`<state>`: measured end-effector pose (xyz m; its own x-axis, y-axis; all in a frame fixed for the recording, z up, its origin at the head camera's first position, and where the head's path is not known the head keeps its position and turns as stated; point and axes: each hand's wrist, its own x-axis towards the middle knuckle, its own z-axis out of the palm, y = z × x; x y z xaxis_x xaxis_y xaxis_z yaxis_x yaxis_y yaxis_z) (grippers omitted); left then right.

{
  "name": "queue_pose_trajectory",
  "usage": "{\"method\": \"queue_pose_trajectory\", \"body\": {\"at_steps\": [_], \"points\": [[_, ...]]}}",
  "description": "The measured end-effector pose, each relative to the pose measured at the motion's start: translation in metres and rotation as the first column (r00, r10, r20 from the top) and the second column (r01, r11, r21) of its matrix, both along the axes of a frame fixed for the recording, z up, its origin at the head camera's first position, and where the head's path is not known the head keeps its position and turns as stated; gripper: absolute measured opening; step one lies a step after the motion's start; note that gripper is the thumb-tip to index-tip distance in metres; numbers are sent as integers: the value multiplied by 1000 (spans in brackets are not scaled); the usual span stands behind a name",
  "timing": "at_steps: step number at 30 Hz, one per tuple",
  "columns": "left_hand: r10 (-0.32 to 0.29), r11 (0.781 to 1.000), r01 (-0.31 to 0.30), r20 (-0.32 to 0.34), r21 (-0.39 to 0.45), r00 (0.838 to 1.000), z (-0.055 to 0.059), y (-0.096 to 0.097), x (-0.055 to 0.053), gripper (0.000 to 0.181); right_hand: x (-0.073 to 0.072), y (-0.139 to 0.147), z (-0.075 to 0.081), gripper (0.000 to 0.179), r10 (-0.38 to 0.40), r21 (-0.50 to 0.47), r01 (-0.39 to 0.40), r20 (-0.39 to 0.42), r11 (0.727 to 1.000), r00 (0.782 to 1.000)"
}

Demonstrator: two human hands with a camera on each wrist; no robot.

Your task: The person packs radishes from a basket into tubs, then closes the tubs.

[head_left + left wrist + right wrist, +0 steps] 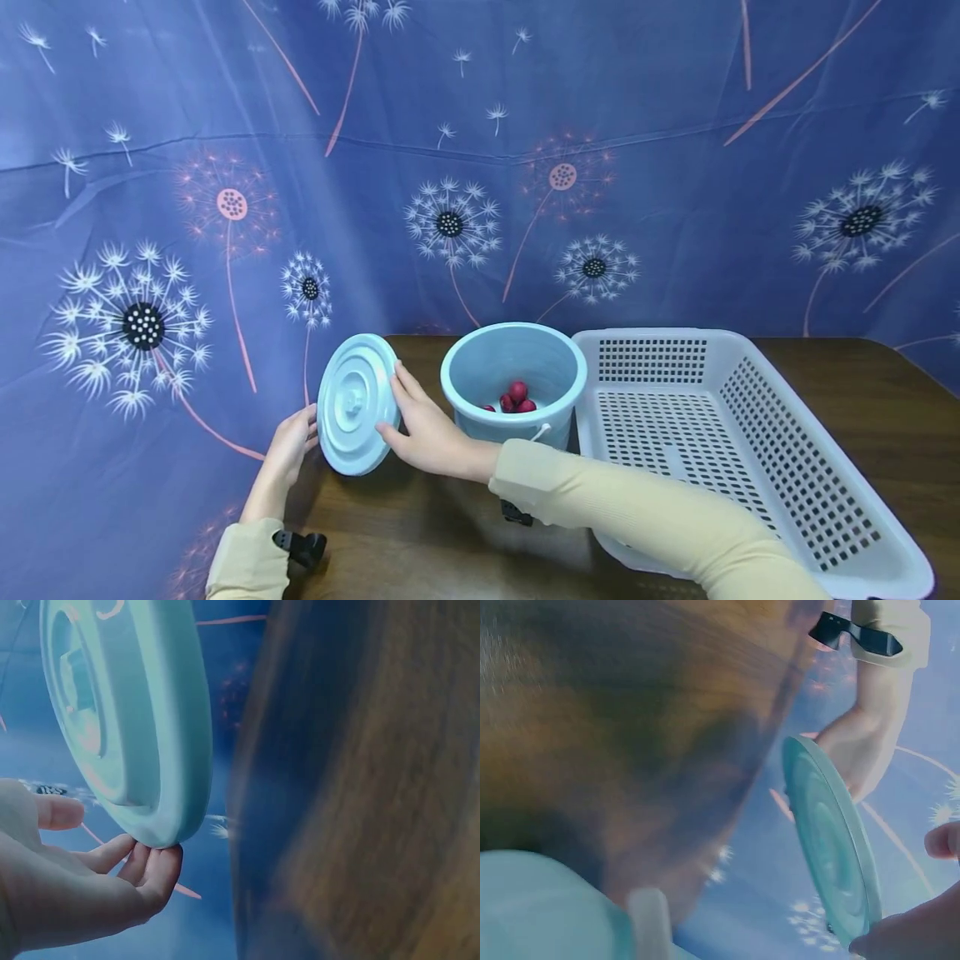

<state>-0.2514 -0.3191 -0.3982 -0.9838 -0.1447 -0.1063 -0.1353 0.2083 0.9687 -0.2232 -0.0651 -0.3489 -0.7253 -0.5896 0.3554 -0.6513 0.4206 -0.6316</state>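
A round light-blue lid [356,406], with a small knob in its middle, stands tilted on edge between the two hands, its knobbed face toward the head camera. The left hand [287,450] holds it at the left edge; in the left wrist view the bent fingertips [161,859] meet the rim while the thumb stays apart. At the opposite edge, the right hand [431,429] holds the rim, fingers along its back and thumb toward the front. Right of the lid is a light-blue bucket [457,392] with several small dark-red round things [517,390] at its bottom.
A white perforated plastic basket [795,417] takes up the right side of the brown wooden table [405,533], close beside the bucket. The right forearm crosses in front of the bucket and over the basket. Behind hangs a blue dandelion-patterned cloth [660,150], which also runs along the left.
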Motion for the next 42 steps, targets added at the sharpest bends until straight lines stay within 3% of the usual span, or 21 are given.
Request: {"method": "queue_pose_trajectory", "body": {"at_steps": [7, 14, 24, 30, 35, 42], "points": [[-30, 999, 31, -27, 40, 999, 7, 11, -3, 57, 3, 15, 24, 67, -3, 33, 7, -110, 999, 994], [-67, 991, 73, -56, 116, 996, 15, 27, -7, 55, -8, 37, 41, 60, -19, -64, 11, -132, 998, 991], [-196, 965, 210, -97, 155, 976, 34, 50, -10, 52, -29, 71, 49, 58, -157, -197, 141, -65, 970, 986], [-278, 929, 303, -142, 211, 950, 44, 63, -10, 52, -34, 95, 51, 58, -199, -253, 186, -26, 950, 980], [-325, 897, 363, -179, 254, 929, 49, 72, -10, 51, -37, 115, 52, 57, -237, -260, 227, -7, 938, 971], [-363, 885, 405, -205, 230, 909, 57, 85, -5, 52, -37, 143, 50, 57, -273, -207, 282, 74, 937, 959]]}}
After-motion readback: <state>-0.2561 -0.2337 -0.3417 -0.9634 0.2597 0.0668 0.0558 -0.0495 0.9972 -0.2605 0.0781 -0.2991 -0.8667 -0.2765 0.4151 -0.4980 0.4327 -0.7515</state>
